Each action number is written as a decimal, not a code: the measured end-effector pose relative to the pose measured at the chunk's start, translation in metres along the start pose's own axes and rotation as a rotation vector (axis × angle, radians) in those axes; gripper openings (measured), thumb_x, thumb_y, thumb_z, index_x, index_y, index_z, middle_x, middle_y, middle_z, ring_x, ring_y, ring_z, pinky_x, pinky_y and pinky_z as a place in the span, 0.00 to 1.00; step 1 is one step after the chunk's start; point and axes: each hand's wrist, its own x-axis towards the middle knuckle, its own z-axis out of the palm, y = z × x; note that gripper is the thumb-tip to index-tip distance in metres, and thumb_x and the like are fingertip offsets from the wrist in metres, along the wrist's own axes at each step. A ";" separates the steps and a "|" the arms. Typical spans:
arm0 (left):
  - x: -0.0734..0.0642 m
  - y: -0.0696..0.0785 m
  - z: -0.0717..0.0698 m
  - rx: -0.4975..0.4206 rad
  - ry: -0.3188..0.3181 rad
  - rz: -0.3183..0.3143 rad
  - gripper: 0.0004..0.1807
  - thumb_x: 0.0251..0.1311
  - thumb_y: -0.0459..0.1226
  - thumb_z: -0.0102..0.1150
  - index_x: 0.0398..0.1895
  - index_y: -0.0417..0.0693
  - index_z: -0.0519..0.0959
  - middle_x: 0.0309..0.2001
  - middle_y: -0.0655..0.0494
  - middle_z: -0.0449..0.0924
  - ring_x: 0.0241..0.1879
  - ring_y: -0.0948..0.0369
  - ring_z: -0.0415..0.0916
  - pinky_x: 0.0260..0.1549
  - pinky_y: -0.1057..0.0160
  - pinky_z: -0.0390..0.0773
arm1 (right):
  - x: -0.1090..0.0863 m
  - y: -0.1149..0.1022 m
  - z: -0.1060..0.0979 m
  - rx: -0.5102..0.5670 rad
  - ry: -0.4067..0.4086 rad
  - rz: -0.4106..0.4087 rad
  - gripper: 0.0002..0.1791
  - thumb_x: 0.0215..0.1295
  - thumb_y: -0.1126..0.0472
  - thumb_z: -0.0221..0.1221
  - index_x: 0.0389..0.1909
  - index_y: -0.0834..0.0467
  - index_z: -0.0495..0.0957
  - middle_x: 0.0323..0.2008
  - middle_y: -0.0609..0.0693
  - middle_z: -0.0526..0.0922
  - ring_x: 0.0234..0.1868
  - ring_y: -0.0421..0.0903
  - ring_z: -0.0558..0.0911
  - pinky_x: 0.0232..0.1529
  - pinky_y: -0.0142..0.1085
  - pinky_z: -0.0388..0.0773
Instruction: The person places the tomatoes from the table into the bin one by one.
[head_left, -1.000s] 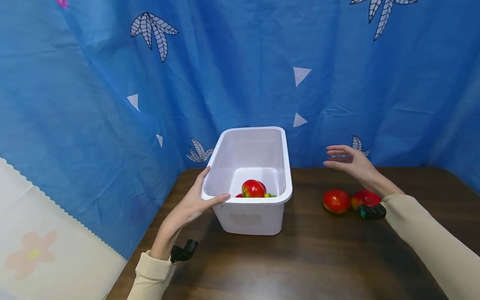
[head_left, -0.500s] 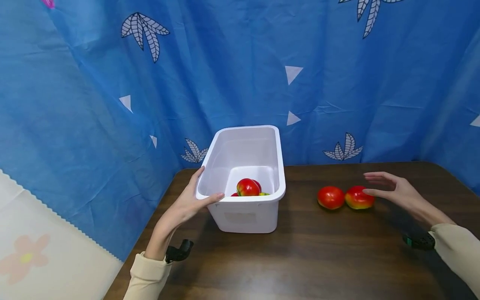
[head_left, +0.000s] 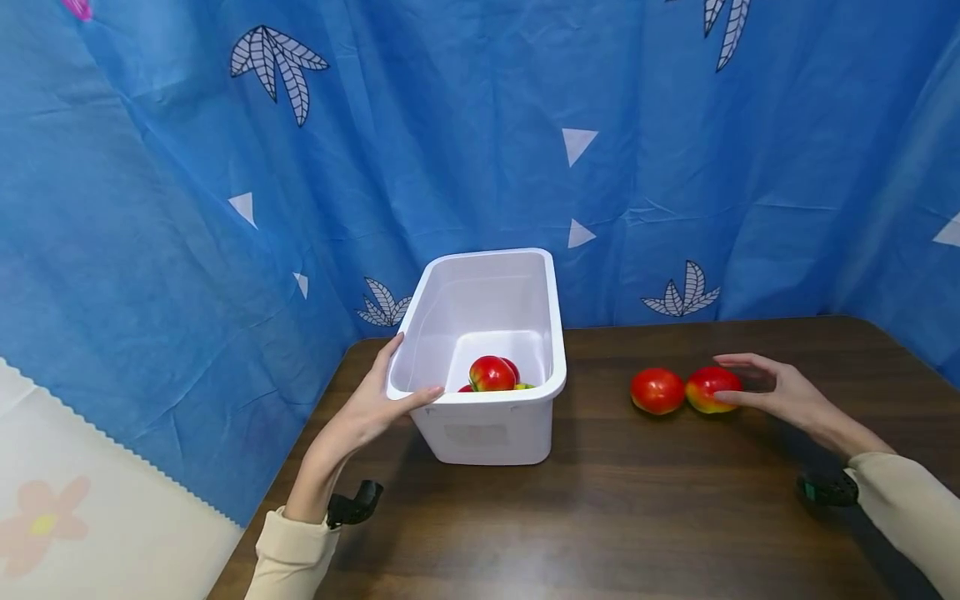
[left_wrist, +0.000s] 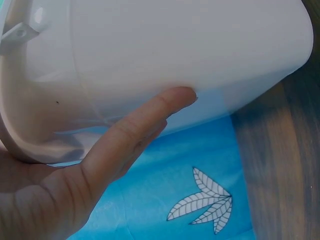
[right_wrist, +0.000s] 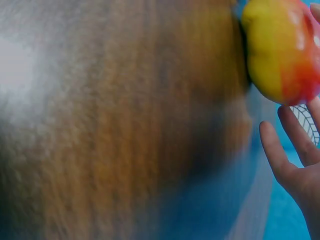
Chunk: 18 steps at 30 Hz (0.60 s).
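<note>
My left hand (head_left: 375,408) holds the near left corner of a white plastic bin (head_left: 495,433), thumb at the front rim. In the left wrist view, fingers (left_wrist: 125,130) lie along its outer wall. Inside the bin, a red apple-like fruit (head_left: 491,374) sits among other red and yellow-green pieces, partly hidden by the front wall. At right, my right hand (head_left: 795,400) is spread at a red-and-yellow apple (head_left: 705,392), thumb overlapping its right side. The right wrist view shows that apple (right_wrist: 280,50) close to the parted fingers. A rounder red fruit (head_left: 657,392) stands just left of it.
Everything stands on a dark brown wooden table (head_left: 637,517). A blue curtain (head_left: 465,125) with leaf prints hangs behind its back edge. A pale flowered cloth (head_left: 97,500) hangs at the lower left.
My right hand has moved right and down from above the table, then in beside the red-and-yellow apple. My left hand keeps its hold on the bin. The head view has shifted slightly.
</note>
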 end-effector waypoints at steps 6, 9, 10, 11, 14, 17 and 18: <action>0.000 0.001 -0.001 0.002 0.004 0.000 0.60 0.62 0.50 0.72 0.85 0.52 0.40 0.76 0.39 0.57 0.69 0.38 0.65 0.59 0.39 0.79 | 0.005 0.002 0.004 -0.026 -0.016 -0.032 0.36 0.73 0.53 0.65 0.74 0.66 0.65 0.70 0.74 0.65 0.63 0.72 0.68 0.53 0.70 0.74; 0.000 0.002 -0.001 0.002 0.006 -0.017 0.60 0.61 0.51 0.72 0.85 0.53 0.40 0.76 0.39 0.57 0.69 0.37 0.65 0.57 0.38 0.81 | 0.008 0.001 0.006 -0.035 -0.020 -0.029 0.36 0.73 0.53 0.65 0.74 0.66 0.65 0.70 0.75 0.66 0.63 0.72 0.68 0.52 0.66 0.76; 0.000 0.002 -0.001 0.001 0.006 -0.019 0.60 0.61 0.51 0.72 0.85 0.53 0.40 0.77 0.39 0.57 0.69 0.37 0.65 0.57 0.38 0.81 | 0.009 0.000 0.007 -0.038 -0.019 -0.026 0.36 0.73 0.53 0.65 0.74 0.66 0.65 0.70 0.74 0.66 0.62 0.72 0.68 0.52 0.65 0.77; 0.000 0.003 0.000 0.000 0.006 -0.022 0.60 0.61 0.51 0.72 0.85 0.53 0.40 0.77 0.40 0.57 0.70 0.37 0.64 0.58 0.38 0.80 | 0.009 0.000 0.007 -0.037 -0.020 -0.024 0.36 0.73 0.53 0.65 0.74 0.66 0.65 0.70 0.74 0.66 0.62 0.72 0.68 0.51 0.65 0.77; 0.000 0.003 0.001 -0.003 0.005 -0.021 0.60 0.61 0.50 0.72 0.85 0.52 0.40 0.77 0.40 0.57 0.70 0.36 0.64 0.59 0.39 0.79 | 0.010 -0.001 0.008 -0.026 -0.027 -0.009 0.37 0.73 0.52 0.65 0.74 0.67 0.65 0.70 0.75 0.65 0.62 0.73 0.66 0.52 0.68 0.75; 0.001 0.002 0.001 -0.005 0.005 -0.020 0.60 0.61 0.50 0.72 0.85 0.52 0.40 0.77 0.40 0.57 0.70 0.36 0.64 0.59 0.39 0.79 | 0.010 -0.001 0.008 -0.028 -0.030 -0.005 0.37 0.73 0.52 0.65 0.73 0.67 0.65 0.69 0.75 0.64 0.62 0.73 0.66 0.52 0.68 0.75; 0.001 0.002 0.002 -0.004 0.005 -0.023 0.60 0.61 0.51 0.72 0.85 0.52 0.40 0.77 0.40 0.57 0.70 0.36 0.64 0.59 0.39 0.80 | 0.010 -0.001 0.008 -0.033 -0.030 -0.006 0.37 0.73 0.51 0.65 0.73 0.67 0.65 0.69 0.75 0.65 0.62 0.72 0.67 0.51 0.66 0.76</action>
